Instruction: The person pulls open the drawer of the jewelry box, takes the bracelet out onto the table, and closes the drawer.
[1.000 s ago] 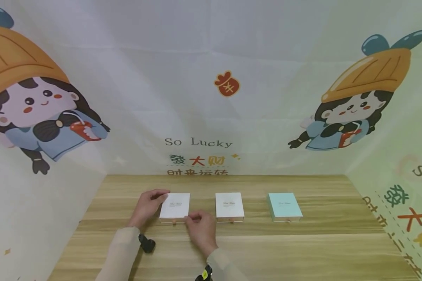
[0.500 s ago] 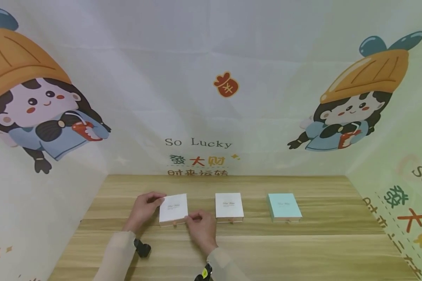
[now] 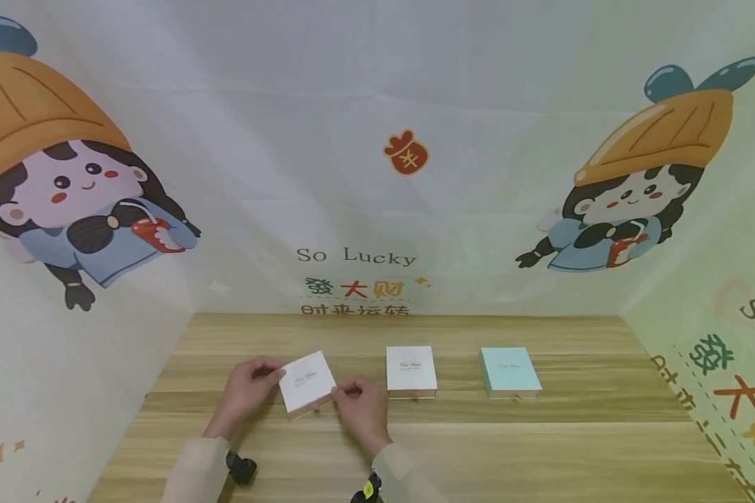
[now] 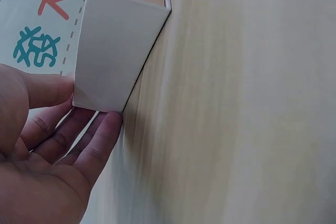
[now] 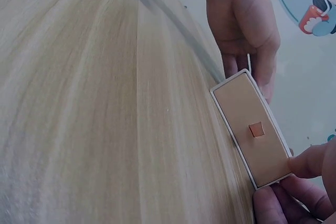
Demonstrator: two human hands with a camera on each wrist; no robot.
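Observation:
A white drawer-style gift box with small printed lettering sits turned at an angle at the left of the row. My left hand grips its left end, thumb on top and fingertips at the lower edge, as the left wrist view shows. At the front right corner, my right hand pinches the box between thumb and fingers. In the right wrist view, the copper-coloured drawer front with its small pull tab lies flush within the white sleeve.
To the right stand a second white box and a mint-green box, both squared to the wooden table. A cloth backdrop with cartoon prints encloses the back and sides.
The left white box has turned counterclockwise, its left end swinging toward me. My left hand has moved with it, nearer and slightly left. My right hand has stayed nearly still.

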